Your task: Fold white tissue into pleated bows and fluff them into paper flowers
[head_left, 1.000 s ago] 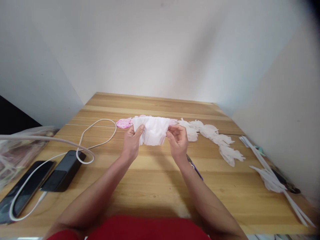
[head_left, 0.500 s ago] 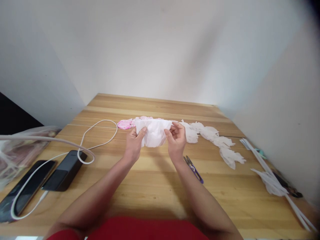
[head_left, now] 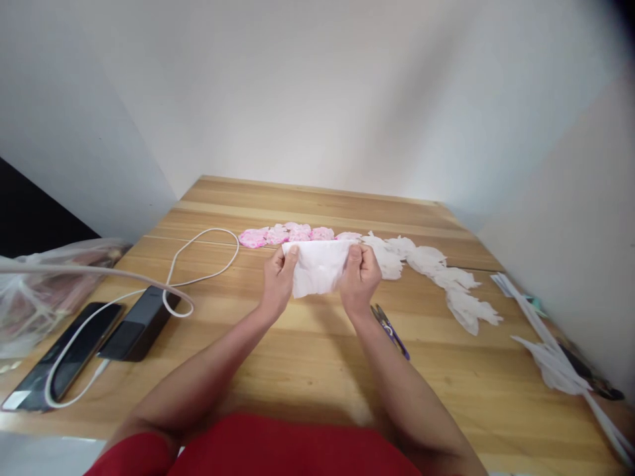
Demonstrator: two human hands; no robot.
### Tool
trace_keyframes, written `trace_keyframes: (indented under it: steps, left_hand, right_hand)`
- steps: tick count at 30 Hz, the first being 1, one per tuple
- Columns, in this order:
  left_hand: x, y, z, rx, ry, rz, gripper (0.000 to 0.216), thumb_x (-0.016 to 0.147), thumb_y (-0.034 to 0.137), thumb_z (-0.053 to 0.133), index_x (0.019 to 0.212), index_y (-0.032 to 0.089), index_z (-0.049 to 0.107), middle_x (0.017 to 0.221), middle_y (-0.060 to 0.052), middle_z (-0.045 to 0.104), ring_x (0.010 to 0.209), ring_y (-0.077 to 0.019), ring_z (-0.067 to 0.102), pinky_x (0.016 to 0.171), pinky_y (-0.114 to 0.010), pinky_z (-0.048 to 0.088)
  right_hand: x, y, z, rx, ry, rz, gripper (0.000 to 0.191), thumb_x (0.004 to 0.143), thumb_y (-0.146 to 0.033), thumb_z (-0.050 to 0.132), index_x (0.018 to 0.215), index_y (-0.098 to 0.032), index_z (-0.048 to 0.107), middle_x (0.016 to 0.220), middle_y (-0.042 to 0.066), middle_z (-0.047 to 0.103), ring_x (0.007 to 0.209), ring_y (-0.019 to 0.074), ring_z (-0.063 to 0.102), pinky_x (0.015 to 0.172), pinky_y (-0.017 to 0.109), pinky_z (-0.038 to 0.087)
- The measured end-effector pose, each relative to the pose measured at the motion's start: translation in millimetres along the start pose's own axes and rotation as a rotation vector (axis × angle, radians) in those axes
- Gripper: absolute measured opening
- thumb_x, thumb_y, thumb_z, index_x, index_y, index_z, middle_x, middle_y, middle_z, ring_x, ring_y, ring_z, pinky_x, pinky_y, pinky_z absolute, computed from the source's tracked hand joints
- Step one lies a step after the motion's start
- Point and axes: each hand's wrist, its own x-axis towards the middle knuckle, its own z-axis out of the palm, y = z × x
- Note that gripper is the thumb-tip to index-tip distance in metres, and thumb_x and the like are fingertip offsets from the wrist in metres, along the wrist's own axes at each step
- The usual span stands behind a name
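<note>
Both my hands hold a folded piece of white tissue paper (head_left: 318,266) above the wooden table (head_left: 307,357). My left hand (head_left: 278,281) pinches its left edge, thumb on top. My right hand (head_left: 360,277) is closed in a fist on its right edge. Behind the tissue lies a row of pink paper flowers (head_left: 285,234), and a row of white paper flowers (head_left: 431,271) runs off to the right. Small purple-handled scissors (head_left: 391,327) lie just right of my right wrist.
At the left are a phone (head_left: 64,354), a black power bank (head_left: 139,324) with a white cable (head_left: 198,261), and a clear plastic bag (head_left: 44,284). White sticks and tissue scraps (head_left: 550,360) lie at the right edge. Walls close in behind and on both sides.
My hands have moved closer together, narrowing the tissue, and my right hand has closed into a fist on it. The view has shifted, so the pink flowers now show fully.
</note>
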Motion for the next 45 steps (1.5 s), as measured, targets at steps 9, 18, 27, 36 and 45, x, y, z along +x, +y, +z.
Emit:
trace_keyframes:
  steps: [9,18,27,36,45]
  left_hand:
    - [5,0,-9,0.269,0.096,0.169,0.034,0.088,0.041,0.053,0.064,0.019,0.042,0.061,0.004,0.038,0.058,-0.0103,0.036,0.053,-0.022,0.029]
    - [14,11,-15,0.344,0.044,0.255,0.039,0.086,0.035,0.053,0.058,0.020,0.029,0.057,0.005,0.027,0.055,-0.0097,0.027,0.052,-0.023,0.022]
    - [11,14,-14,0.308,0.040,0.270,0.040,0.087,0.040,0.053,0.059,0.019,0.034,0.057,0.005,0.029,0.055,-0.0101,0.028,0.051,-0.024,0.022]
    - [10,14,-15,0.370,0.136,0.256,0.038,0.088,0.032,0.054,0.060,0.020,0.030,0.055,0.006,0.027,0.054,-0.0100,0.027,0.053,-0.026,0.021]
    - [19,-8,-22,0.364,0.055,0.196,0.035,0.088,0.034,0.053,0.061,0.020,0.038,0.056,0.006,0.035,0.054,-0.0104,0.034,0.053,-0.024,0.025]
  right_hand:
    - [-2,3,-2,-0.038,-0.045,0.022,0.030,0.094,-0.041,0.043,0.077,-0.019,0.056,0.063,-0.003,0.051,0.061,0.0135,0.046,0.060,0.025,0.035]
    - [-1,8,-2,-0.002,-0.067,0.046,0.030,0.094,-0.041,0.045,0.076,-0.019,0.055,0.063,-0.003,0.050,0.062,0.0134,0.045,0.060,0.024,0.035]
    - [-6,10,-3,0.155,-0.208,0.115,0.034,0.086,-0.051,0.052,0.077,-0.018,0.056,0.063,-0.004,0.046,0.058,0.0118,0.039,0.055,0.024,0.034]
    - [-13,1,-4,0.060,-0.159,0.139,0.038,0.087,-0.045,0.052,0.061,-0.021,0.039,0.057,-0.006,0.030,0.055,0.0103,0.030,0.050,0.024,0.027]
    - [-9,14,-5,-0.047,-0.274,0.091,0.041,0.088,-0.044,0.050,0.058,-0.022,0.032,0.056,-0.007,0.028,0.053,0.0101,0.030,0.050,0.024,0.025]
